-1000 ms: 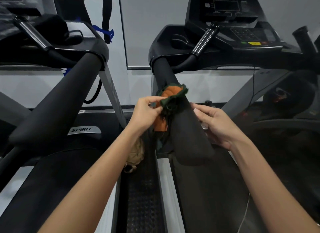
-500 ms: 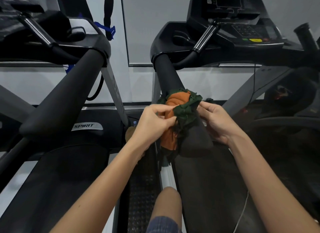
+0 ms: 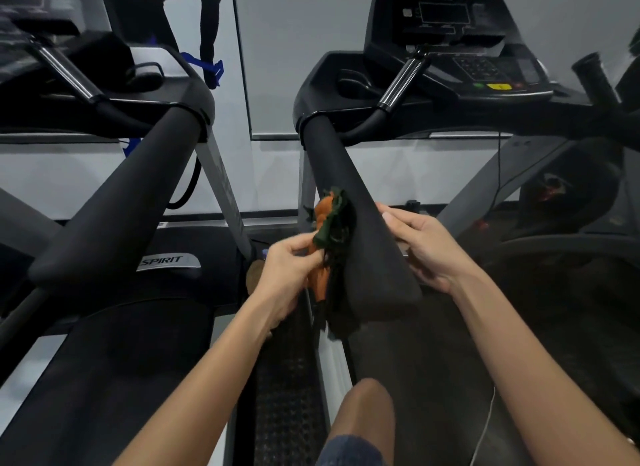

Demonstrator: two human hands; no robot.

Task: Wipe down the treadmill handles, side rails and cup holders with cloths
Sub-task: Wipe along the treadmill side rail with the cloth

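Orange-and-dark-green fabric, bunched into one crumpled cloth, pressed against the left flank of the long black foam-padded handle of the right-hand treadmill, near its lower end. Pinched there between thumb and curled fingers of the left hand. On the opposite flank, the right hand: thumb laid against the pad, fingers curled beside its underside (gripping pad or a hidden cloth edge, impossible to tell). Judged to be mid-wipe on this one handle; progress on the whole task hard to gauge from here. Next, probably: wrap the cloth around the pad, steady from the right side, draw it along the full length with firm, even pressure. Counted: two treadmills side by side; two long padded handles, the second padded handle on the left machine; two short chrome-banded grip bars, right grip bar and left grip bar; one cup-holder recess plainly visible; one black console panel; one cloth, or perhaps two bunched together; two hands; one bare knee at the bottom edge.
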